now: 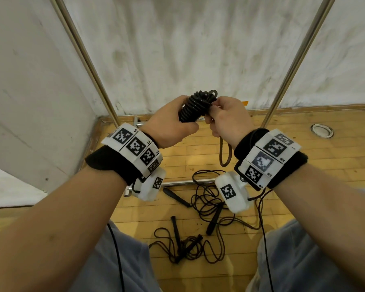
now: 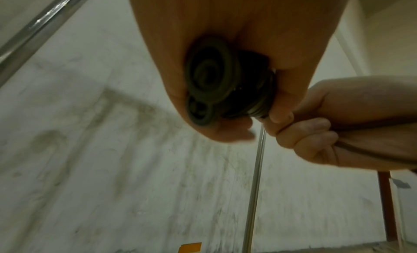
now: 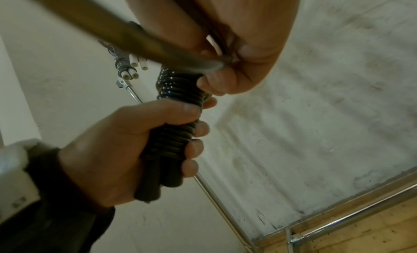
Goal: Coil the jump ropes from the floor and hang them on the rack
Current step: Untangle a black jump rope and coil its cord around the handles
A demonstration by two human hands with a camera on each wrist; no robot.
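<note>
A black jump rope wound tightly round its handles forms a coiled bundle point(image 1: 195, 107) held at chest height between the rack's uprights. My left hand point(image 1: 171, 125) grips the bundle's lower part, fingers wrapped round the coils point(image 3: 171, 142). My right hand point(image 1: 226, 119) pinches the rope's free end at the top of the bundle point(image 3: 180, 85); a brown loop point(image 1: 224, 152) hangs below that fist. The handle ends point(image 2: 210, 75) show under my left palm. Two more jump ropes point(image 1: 211, 207) lie tangled on the wooden floor below.
The metal rack's two uprights point(image 1: 86, 60) point(image 1: 299, 57) rise on either side before a stained white wall. Its base bars point(image 1: 183, 182) lie on the wooden floor. A round floor fitting point(image 1: 322, 130) sits at the right. My knees frame the loose ropes.
</note>
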